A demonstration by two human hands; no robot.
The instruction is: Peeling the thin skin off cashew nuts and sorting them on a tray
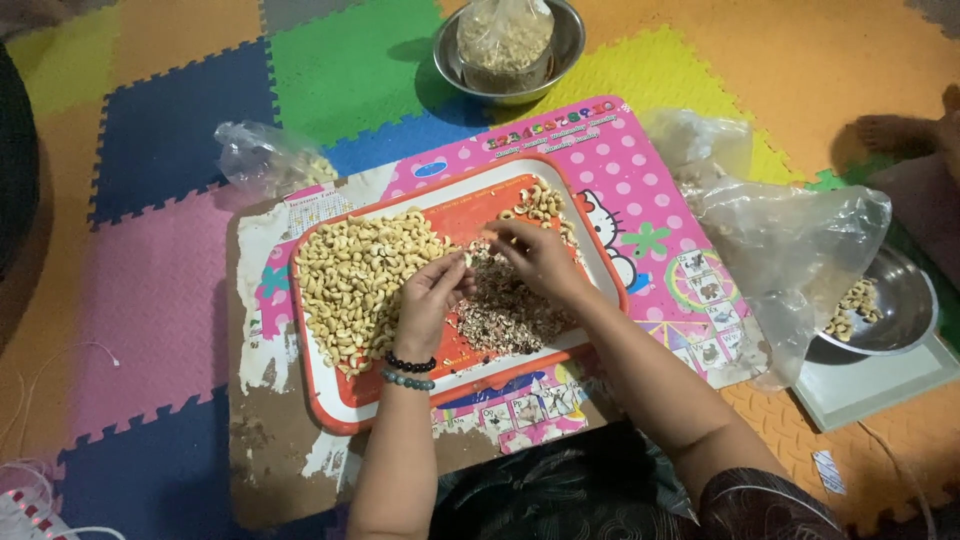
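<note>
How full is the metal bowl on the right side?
Nearly empty: the metal bowl holds only a few cashews at its left side.

Floor mat (150, 150): foam puzzle tiles, blue, green, yellow, orange, pink, grey. Board (655, 190) on it: pink w/ white polka dots, cartoon cat, small picture squares; top layer peeled at left, brown + white patches. Tray (345, 400): orange-red, white rim band. Nuts (355, 280) pale cream; husk bits (510, 310) mixed brown, dark, whitish. Left hand (432, 300) wrist: black bead bracelet (410, 364) + grey-green one (406, 380). Two bowls (895, 305) silver metal. Plastic bags (800, 250) clear, cloudy. Slab (870, 385) under right bowl pale grey-green. Lap cloth (560, 490) black w/ faint pattern.
</note>
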